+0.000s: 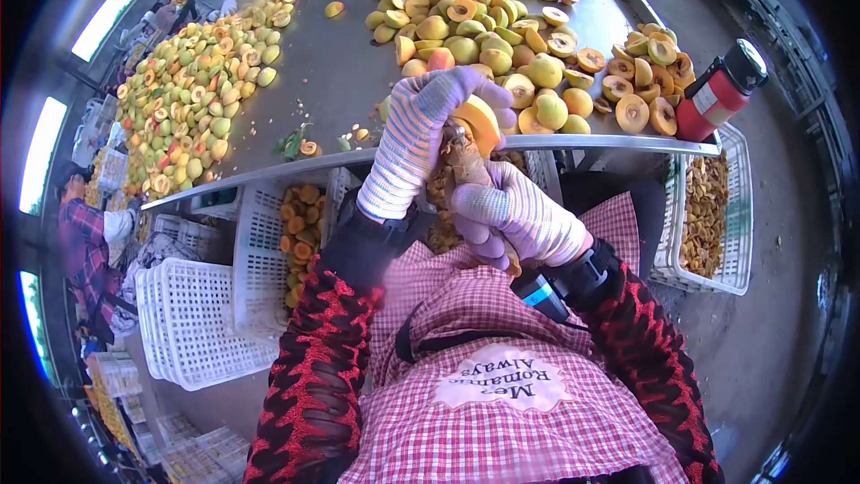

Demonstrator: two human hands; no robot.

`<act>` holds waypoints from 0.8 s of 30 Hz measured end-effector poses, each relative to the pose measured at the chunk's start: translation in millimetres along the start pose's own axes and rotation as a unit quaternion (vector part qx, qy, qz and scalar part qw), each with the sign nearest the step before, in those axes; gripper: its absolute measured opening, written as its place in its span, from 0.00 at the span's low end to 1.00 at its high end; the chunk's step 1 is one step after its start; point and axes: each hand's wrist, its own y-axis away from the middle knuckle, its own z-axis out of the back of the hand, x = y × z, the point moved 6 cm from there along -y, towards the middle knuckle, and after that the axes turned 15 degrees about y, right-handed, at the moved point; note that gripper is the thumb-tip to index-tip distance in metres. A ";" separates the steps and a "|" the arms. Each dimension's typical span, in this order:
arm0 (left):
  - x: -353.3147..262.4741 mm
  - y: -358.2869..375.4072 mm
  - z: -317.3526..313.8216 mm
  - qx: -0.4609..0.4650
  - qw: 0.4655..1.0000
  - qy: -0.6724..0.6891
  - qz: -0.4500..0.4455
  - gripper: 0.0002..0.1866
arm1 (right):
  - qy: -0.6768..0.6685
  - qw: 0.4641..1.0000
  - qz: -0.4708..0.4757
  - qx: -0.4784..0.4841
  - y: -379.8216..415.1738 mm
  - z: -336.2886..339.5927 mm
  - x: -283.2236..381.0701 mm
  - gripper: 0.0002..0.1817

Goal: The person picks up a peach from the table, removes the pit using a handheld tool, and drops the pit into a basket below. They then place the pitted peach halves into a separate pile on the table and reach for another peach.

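Note:
In my gloved left hand (421,130) is a yellow peach half (480,124), gripped between thumb and fingers above the table's front edge. My right hand (524,215), in the same striped kind of glove, wraps around the brown, wrapped-looking handle of a pitting tool (466,161). The tool's dark metal end meets the peach half; its exact shape is partly hidden by the left fingers. Just beyond my hands, a heap of peach halves (484,27) lies on the metal table (331,63), some cut side up.
A red bottle with a black lid (717,94) stands at the table's right corner. Below it, a white crate (739,215) holds brownish scraps. Stacked white crates (202,323) stand at left, near a crate of peach halves (302,224). More peaches (202,99) cover the table's left side. Other people work at far left.

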 end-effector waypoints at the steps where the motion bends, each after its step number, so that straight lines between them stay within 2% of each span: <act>1: -3.4 4.2 -1.4 -0.015 1.000 -0.005 -0.021 0.34 | -0.036 0.999 0.004 0.040 0.5 -2.9 -0.5 0.12; 2: -2.4 6.4 1.4 -0.051 0.998 0.024 -0.038 0.33 | 0.036 0.999 -0.007 -0.006 -0.1 -0.9 -1.8 0.11; 5: -2.3 11.0 11.3 -0.091 0.990 0.055 -0.093 0.23 | 0.167 0.974 0.045 -0.145 -4.5 -3.0 6.5 0.13; 6: -0.1 14.8 10.6 -0.085 0.989 0.078 -0.089 0.24 | 0.117 0.991 -0.011 -0.070 -2.6 -4.7 4.7 0.14; 9: 4.3 14.8 1.6 0.010 0.983 0.183 -0.022 0.27 | -0.070 0.995 -0.014 0.076 2.2 -4.7 -9.4 0.16; 10: 5.0 22.0 -5.0 -0.001 0.982 0.190 -0.012 0.31 | -0.085 0.992 -0.046 0.077 8.7 -5.3 -5.9 0.18; 12: -13.4 21.4 -8.4 0.124 0.980 0.152 -0.015 0.25 | -0.061 0.992 -0.065 0.086 14.4 -6.4 1.5 0.19; 13: -8.6 22.0 -5.8 0.099 0.977 0.187 -0.038 0.25 | -0.035 0.993 -0.079 0.082 12.2 -8.1 5.3 0.21; 15: -18.1 22.6 -3.5 0.045 0.984 0.173 -0.005 0.15 | 0.109 0.993 -0.037 -0.032 2.8 -1.8 9.7 0.23; 17: -13.6 16.5 6.0 0.007 0.984 0.169 -0.052 0.09 | 0.150 0.985 -0.008 -0.090 -7.7 3.7 -2.1 0.24; 19: -14.6 18.8 13.1 -0.009 0.974 0.209 -0.087 0.08 | 0.055 0.998 -0.016 0.009 -15.0 -2.5 -1.9 0.23; 20: -18.2 21.4 13.4 0.014 0.970 0.228 -0.085 0.08 | -0.037 0.998 0.004 0.041 -12.4 -12.3 2.1 0.22; 21: -24.6 24.8 10.3 0.037 0.965 0.250 -0.076 0.08 | -0.051 0.997 0.017 0.062 -14.5 -14.6 0.4 0.22; 22: -27.8 24.3 9.4 0.032 0.969 0.226 -0.097 0.11 | -0.066 0.995 0.020 0.075 -15.0 -16.4 1.1 0.22; 23: -29.8 22.2 8.4 0.024 0.970 0.229 -0.080 0.12 | -0.078 0.993 0.024 0.084 -14.8 -16.5 3.0 0.23; 24: -35.3 19.6 7.5 0.018 0.970 0.234 -0.062 0.13 | -0.039 0.998 0.029 0.044 -16.2 -11.8 3.8 0.22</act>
